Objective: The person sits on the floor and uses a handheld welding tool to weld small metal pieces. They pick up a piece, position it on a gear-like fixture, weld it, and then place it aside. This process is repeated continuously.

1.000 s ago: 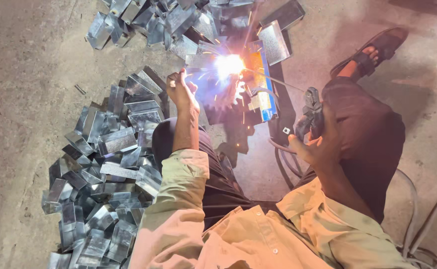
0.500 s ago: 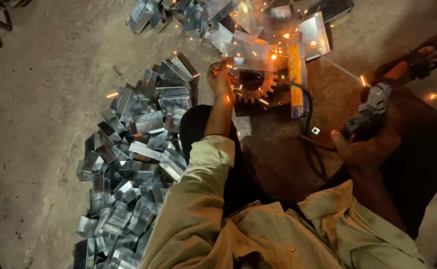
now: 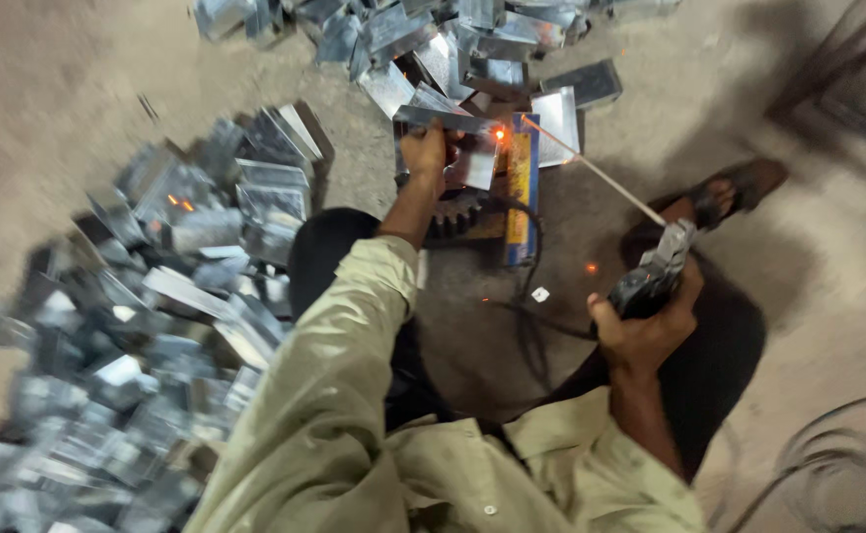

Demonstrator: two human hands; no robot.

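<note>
Holding: the left hand (image 3: 423,153) is closed on a bent sheet-metal piece (image 3: 457,148), fingers wrapped over its near edge, pressing it down.
Right hand: the right hand (image 3: 645,331) is clenched in a fist around a dark electrode holder (image 3: 655,276).
Rod: a thin welding rod (image 3: 596,173) runs from the holder up and away towards the left hand; its tip glows orange (image 3: 499,133) just beside that hand's piece.
Under the left hand: a toothed gear (image 3: 457,217) lies just below the wrist, and a blue and yellow bar (image 3: 522,188) stands just beside the piece, on the side towards the right hand.
Beyond the left hand: a loose heap of shiny metal pieces (image 3: 423,35) on the floor.
Outside the left arm: a larger, blurred pile of the same pieces (image 3: 137,316).
Cable: a dark lead (image 3: 531,296) curls on the floor between the two hands.
Foot: a sandalled foot (image 3: 724,192) rests beyond the right hand.
</note>
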